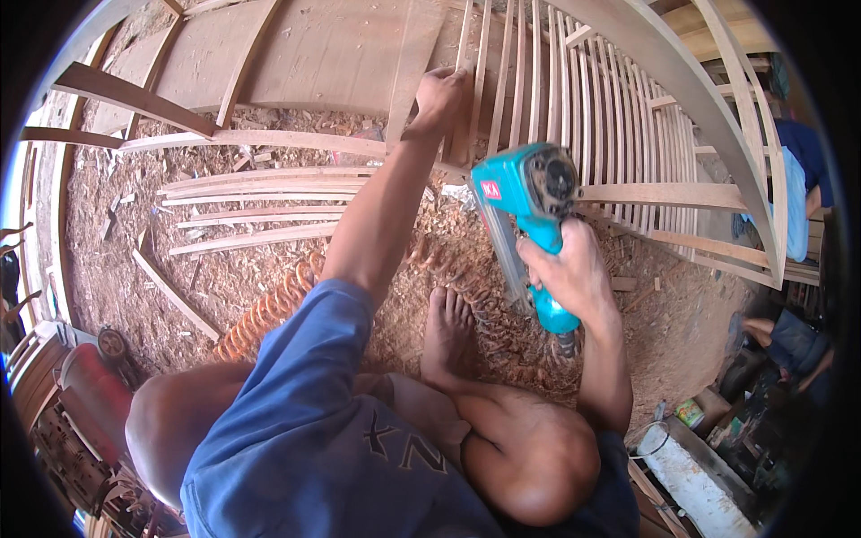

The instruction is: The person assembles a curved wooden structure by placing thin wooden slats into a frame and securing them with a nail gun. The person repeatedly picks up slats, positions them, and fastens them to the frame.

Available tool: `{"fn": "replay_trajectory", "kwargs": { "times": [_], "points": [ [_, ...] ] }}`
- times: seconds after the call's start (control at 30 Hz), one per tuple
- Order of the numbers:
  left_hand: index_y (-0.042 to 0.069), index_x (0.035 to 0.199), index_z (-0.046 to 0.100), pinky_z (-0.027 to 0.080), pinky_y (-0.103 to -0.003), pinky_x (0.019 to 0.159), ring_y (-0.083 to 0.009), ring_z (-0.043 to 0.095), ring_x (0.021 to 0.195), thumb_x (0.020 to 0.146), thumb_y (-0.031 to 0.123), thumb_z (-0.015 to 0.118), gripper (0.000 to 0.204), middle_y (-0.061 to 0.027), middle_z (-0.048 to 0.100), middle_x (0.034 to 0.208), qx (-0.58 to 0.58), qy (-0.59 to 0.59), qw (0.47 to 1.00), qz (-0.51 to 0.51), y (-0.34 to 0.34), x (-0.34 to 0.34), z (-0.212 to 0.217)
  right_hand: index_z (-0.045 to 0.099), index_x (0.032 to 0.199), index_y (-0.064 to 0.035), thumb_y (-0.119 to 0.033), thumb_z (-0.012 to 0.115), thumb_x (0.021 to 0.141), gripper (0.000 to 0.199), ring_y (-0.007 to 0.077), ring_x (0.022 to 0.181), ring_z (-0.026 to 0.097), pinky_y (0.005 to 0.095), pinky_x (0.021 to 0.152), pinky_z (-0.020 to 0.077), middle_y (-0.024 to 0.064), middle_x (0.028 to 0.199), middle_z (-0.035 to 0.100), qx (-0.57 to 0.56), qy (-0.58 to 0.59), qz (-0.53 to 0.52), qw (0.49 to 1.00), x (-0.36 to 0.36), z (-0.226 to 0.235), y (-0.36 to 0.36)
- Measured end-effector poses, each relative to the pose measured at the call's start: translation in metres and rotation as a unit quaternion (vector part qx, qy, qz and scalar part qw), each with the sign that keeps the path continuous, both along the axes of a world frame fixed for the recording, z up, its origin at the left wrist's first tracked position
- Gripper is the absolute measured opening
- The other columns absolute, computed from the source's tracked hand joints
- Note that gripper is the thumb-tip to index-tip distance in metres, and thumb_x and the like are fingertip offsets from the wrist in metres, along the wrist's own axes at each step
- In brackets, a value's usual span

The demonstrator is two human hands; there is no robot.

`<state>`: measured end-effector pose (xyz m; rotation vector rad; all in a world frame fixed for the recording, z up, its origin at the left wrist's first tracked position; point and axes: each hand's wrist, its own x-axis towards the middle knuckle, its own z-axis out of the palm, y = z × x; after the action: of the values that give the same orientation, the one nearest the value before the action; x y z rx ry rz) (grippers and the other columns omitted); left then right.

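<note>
A slatted wooden frame fills the workshop from 12 to 3 o'clock, its pale slats running close together beside a broad brown panel at 11 o'clock. Below it, ground strewn with wood shavings stretches to 9 o'clock. A worker in a blue shirt crouches at 6 o'clock, knees bent, a bare foot planted just below center. At the rim, between 2 and 3 o'clock, another person in dark blue is partly visible beyond the frame. Loose wooden strips lie roughly side by side at 10 o'clock. An orange coiled hose loops over the shavings between 8 and 9 o'clock. A teal nail gun is held at 2 o'clock, in front of the frame; whether its nose touches the wood cannot be told. The right hand, at 3 o'clock, wraps its fingers around the gun's handle. The left hand reaches to 12 o'clock, fingers bent against a slender slat; whether they pinch it cannot be told from this angle.
</note>
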<state>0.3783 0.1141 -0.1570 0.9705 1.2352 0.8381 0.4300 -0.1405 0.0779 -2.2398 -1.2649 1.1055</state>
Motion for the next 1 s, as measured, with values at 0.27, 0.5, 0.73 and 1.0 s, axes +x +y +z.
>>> {"fn": "replay_trajectory", "kwargs": {
  "times": [0.27, 0.5, 0.73, 1.0],
  "points": [
    [-0.004, 0.115, 0.073, 0.056, -0.031, 0.074, -0.0163, 0.069, 0.082, 0.092, 0.027, 0.075, 0.039, -0.0099, 0.074, 0.097, -0.022, -0.073, 0.997, 0.002, -0.011, -0.006, 0.022, 0.063, 0.088, -0.0008, -0.017, 0.066, 0.089, 0.017, 0.0116, 0.052, 0.058, 0.0301, 0.050, 0.0479, 0.0042, 0.063, 0.060, -0.025, 0.061, 0.004, 0.998, -0.006, -0.007, 0.044],
    [-0.001, 0.114, 0.075, 0.057, -0.031, 0.075, -0.0167, 0.071, 0.082, 0.090, 0.029, 0.076, 0.040, -0.0117, 0.076, 0.096, 0.018, -0.071, 0.997, 0.011, -0.019, -0.011, 0.030, 0.065, 0.079, 0.0032, -0.022, 0.066, 0.082, 0.025, 0.0203, 0.055, 0.066, 0.0365, 0.059, 0.0526, 0.0122, 0.059, 0.063, -0.026, 0.030, 0.005, 0.999, -0.013, -0.013, 0.055],
    [0.000, 0.113, 0.076, 0.057, -0.030, 0.075, -0.0158, 0.071, 0.082, 0.088, 0.029, 0.078, 0.038, -0.0111, 0.076, 0.096, 0.057, -0.143, 0.988, 0.018, -0.011, -0.002, -0.020, 0.065, 0.077, 0.0038, -0.024, 0.066, 0.083, 0.028, 0.0229, 0.056, 0.067, 0.0391, 0.060, 0.0529, 0.0149, 0.060, 0.064, -0.030, 0.002, 0.028, 0.999, -0.014, -0.018, 0.056],
    [0.002, 0.111, 0.077, 0.058, -0.030, 0.077, -0.0157, 0.072, 0.084, 0.087, 0.031, 0.077, 0.038, -0.0097, 0.077, 0.095, 0.017, -0.032, 0.999, 0.009, -0.007, -0.006, 0.006, 0.063, 0.073, 0.0043, -0.021, 0.066, 0.083, 0.028, 0.0222, 0.054, 0.067, 0.0389, 0.059, 0.0540, 0.0141, 0.058, 0.064, -0.038, 0.000, 0.024, 0.999, -0.011, -0.018, 0.060]
  ]
}}
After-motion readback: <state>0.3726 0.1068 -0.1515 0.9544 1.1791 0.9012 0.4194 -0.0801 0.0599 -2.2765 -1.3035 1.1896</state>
